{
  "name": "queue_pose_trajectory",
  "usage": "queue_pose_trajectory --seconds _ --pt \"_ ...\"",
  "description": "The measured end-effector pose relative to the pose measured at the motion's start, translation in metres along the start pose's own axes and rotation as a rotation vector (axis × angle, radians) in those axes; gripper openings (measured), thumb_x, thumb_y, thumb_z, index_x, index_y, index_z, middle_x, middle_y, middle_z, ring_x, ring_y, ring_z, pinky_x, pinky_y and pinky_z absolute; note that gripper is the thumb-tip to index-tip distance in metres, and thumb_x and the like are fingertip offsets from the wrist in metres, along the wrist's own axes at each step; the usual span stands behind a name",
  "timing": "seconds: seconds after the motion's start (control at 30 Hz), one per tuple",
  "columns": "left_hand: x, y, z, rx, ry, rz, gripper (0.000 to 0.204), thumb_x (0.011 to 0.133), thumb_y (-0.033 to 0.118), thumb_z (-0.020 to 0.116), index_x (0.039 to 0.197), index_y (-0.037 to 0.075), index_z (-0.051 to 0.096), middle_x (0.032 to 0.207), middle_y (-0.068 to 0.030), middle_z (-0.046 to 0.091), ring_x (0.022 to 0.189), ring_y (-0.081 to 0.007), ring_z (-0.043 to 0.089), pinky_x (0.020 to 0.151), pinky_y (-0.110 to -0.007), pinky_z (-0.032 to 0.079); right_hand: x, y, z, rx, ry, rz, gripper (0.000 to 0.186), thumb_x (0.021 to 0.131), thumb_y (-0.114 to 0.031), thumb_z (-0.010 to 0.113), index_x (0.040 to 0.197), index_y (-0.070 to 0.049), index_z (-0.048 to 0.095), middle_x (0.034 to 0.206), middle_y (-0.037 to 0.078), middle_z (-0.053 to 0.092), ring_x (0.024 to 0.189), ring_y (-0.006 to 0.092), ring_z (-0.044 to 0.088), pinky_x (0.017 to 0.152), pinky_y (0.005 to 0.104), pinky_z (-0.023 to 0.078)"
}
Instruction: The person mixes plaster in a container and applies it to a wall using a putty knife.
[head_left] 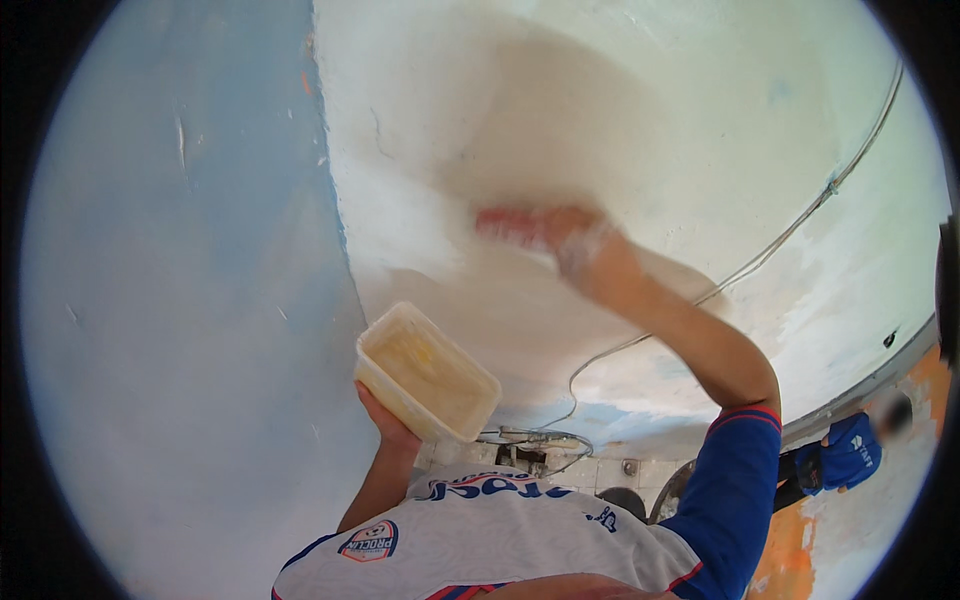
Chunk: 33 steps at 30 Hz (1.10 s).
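A: Start on your left. Your left hand (385, 420) cups a pale rectangular tub (427, 372) from below, fingers wrapped under its near corner, forearm rising from your chest. The tub tilts a little toward the wall; I'd level it so the pale paste inside stays put.

B: And the blue stretch of wall (180, 300) beside it?

A: Untouched. The work sits on the white patch (640, 120), to the right of the line where blue meets white.

B: Then my right hand?

A: Your right hand (580, 240) is raised high, arm stretched nearly straight in its blue sleeve, clenched around a red tool (508, 224) pressed to the white surface. It is blurred, so I cannot tell what kind of tool it is. In my judgement, you should keep it flat against the wall and use even, overlapping strokes.

B: Anything to steer clear of?

A: A thin cable (800, 220) runs across the wall just right of your forearm; keep the tool off it.
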<state>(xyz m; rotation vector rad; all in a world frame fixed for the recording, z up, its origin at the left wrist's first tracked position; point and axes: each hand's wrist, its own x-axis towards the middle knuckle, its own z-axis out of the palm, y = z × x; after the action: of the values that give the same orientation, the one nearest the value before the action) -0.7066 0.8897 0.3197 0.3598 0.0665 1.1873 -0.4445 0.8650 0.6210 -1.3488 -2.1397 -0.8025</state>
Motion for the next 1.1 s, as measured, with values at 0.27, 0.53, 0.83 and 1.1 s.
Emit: queue_pose_trajectory --seconds 0.27,0.53,0.83,1.1 --pt "-0.007 -0.002 -0.009 0.002 0.066 -0.041 0.090 0.095 0.083 0.032 0.160 0.020 0.034 0.156 -0.0091 0.048 0.138 -0.0333 0.053 0.112 -0.054 0.048 0.078 0.015 -0.131 -0.009 0.720 0.400 0.018 0.096 -0.018 0.075 0.108 -0.004 0.074 0.089 0.006 0.076 0.067 0.0109 0.066 0.064 0.0271 0.055" --pt "-0.010 -0.002 0.000 -0.025 -0.019 -0.069 0.092 0.094 0.084 0.034 0.161 0.021 0.033 0.157 -0.0081 0.047 0.139 -0.0329 0.051 0.113 -0.054 0.047 0.011 -0.051 -0.031 -0.112 0.138 -0.085 0.017 0.089 -0.004 0.069 0.106 -0.001 0.068 0.091 0.012 0.069 0.080 0.0310 0.069 0.065 0.0390 0.056" --pt "-0.011 -0.001 0.018 0.031 -0.048 -0.078 0.090 0.096 0.083 0.028 0.160 0.020 0.035 0.154 -0.0077 0.049 0.138 -0.0319 0.053 0.112 -0.052 0.048 0.070 0.031 -0.111 -0.115 0.470 0.362 0.016 0.097 -0.015 0.073 0.105 -0.001 0.074 0.083 0.008 0.073 0.065 0.0121 0.062 0.061 0.0283 0.051" --pt "-0.017 0.001 -0.031 -0.005 0.047 -0.095 0.091 0.096 0.083 0.025 0.160 0.020 0.034 0.154 -0.0088 0.048 0.138 -0.0325 0.052 0.112 -0.052 0.049 0.046 0.012 -0.146 0.512 0.578 0.436 0.020 0.095 -0.015 0.076 0.104 0.001 0.068 0.082 0.004 0.070 0.068 0.0099 0.063 0.060 0.0248 0.050"
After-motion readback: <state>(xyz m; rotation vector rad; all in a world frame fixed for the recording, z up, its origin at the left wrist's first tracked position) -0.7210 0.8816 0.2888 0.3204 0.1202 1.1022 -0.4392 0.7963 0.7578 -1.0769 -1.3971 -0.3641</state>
